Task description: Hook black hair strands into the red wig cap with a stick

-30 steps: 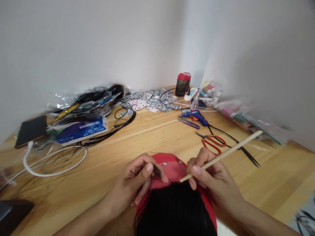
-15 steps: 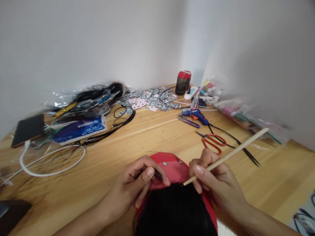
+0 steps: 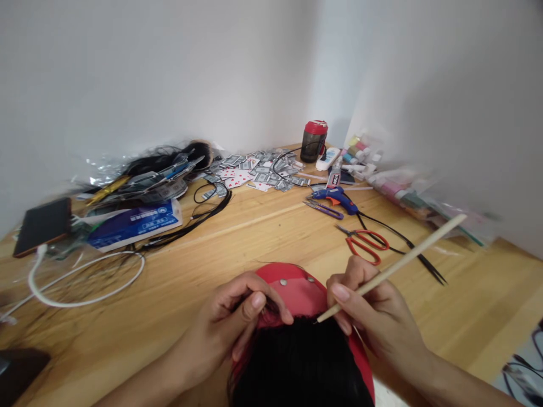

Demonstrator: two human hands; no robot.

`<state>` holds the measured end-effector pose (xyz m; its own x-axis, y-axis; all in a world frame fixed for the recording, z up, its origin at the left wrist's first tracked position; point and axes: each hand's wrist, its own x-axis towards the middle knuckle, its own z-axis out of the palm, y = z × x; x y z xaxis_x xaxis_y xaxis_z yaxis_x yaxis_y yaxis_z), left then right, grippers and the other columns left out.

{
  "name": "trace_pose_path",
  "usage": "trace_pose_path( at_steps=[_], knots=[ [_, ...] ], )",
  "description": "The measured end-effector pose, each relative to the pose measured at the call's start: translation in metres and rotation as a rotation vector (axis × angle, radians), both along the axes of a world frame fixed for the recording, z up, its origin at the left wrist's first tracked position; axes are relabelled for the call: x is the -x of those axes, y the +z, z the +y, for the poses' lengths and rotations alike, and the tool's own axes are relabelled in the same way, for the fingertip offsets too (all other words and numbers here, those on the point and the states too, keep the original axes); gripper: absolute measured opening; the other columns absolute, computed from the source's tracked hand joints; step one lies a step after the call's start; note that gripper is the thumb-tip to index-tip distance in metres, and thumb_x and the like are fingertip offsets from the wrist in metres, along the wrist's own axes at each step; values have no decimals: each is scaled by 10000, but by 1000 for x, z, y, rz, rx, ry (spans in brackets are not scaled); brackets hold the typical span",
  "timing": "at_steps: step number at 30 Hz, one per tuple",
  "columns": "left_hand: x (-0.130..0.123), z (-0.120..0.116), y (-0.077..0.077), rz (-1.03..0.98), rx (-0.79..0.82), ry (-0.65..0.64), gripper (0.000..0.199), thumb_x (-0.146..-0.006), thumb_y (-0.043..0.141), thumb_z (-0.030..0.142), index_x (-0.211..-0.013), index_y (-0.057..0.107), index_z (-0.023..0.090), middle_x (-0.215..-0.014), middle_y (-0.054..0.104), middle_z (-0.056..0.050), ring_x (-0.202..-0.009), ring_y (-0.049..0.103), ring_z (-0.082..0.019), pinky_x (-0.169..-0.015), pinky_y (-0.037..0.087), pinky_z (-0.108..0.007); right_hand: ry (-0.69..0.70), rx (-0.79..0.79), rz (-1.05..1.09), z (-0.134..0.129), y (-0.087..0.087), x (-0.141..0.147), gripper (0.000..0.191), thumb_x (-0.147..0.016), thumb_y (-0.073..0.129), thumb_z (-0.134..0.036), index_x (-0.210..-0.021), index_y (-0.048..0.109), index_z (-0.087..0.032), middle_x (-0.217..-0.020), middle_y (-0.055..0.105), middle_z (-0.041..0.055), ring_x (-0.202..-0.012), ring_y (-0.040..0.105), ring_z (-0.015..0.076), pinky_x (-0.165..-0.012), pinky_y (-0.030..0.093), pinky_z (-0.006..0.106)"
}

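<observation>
A red rounded form (image 3: 292, 291) stands at the bottom centre, with two pins in its top and black hair (image 3: 303, 367) spread over its near side. Beside the left end of the hair's edge, my left hand (image 3: 244, 314) is closed on a small bunch of dark hair, its forefinger touching the form. A pale wooden stick tool (image 3: 394, 268) is pinched in my right hand (image 3: 369, 305); its thin tip meets the hair's upper edge. That tip is too small to make out in detail.
Red-handled scissors (image 3: 368, 244), purple snips (image 3: 324, 210), a blue glue gun (image 3: 337, 199) and black tweezers (image 3: 430, 268) lie at right. Playing cards (image 3: 258, 169) and a red-lidded bottle (image 3: 314, 141) are at the back. A phone (image 3: 43, 226), white cable (image 3: 85, 302) and blue packet (image 3: 136, 224) lie left.
The view has shifted slightly, so the table's objects appear a little further left. Both hands keep nearly the same pose, and the stick's tip has moved very slightly down.
</observation>
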<state>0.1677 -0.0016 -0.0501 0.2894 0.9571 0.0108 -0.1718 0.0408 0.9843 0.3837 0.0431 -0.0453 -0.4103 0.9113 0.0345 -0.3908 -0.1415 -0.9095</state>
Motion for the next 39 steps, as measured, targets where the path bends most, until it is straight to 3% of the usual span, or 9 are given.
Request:
trace_pose_path(
  at_steps=[29, 34, 39],
  knots=[
    [0, -3, 5, 53, 3, 8, 297, -983, 519, 457, -955, 672, 204, -926, 725, -51, -383, 377, -3, -389, 251, -166, -112, 19, -41, 3, 1, 0, 336, -904, 703, -317, -686, 470, -213, -473, 559, -70, -415, 358, 56, -408, 235, 176],
    [8, -3, 6, 122, 30, 3, 322, -990, 499, 466, -989, 672, 195, -683, 627, 7, -388, 365, -20, -384, 233, -164, -133, 27, -32, 3, 5, 2, 322, -885, 721, -315, -690, 484, -216, -485, 579, -62, -391, 354, 55, -388, 238, 178],
    [25, 10, 11, 225, 50, 115, 356, -955, 533, 515, -934, 654, 181, -607, 530, 45, -368, 286, -19, -383, 169, -177, -109, -2, -32, 6, 3, 1, 330, -892, 710, -324, -683, 478, -218, -497, 608, -55, -366, 363, 52, -373, 249, 173]
  ],
)
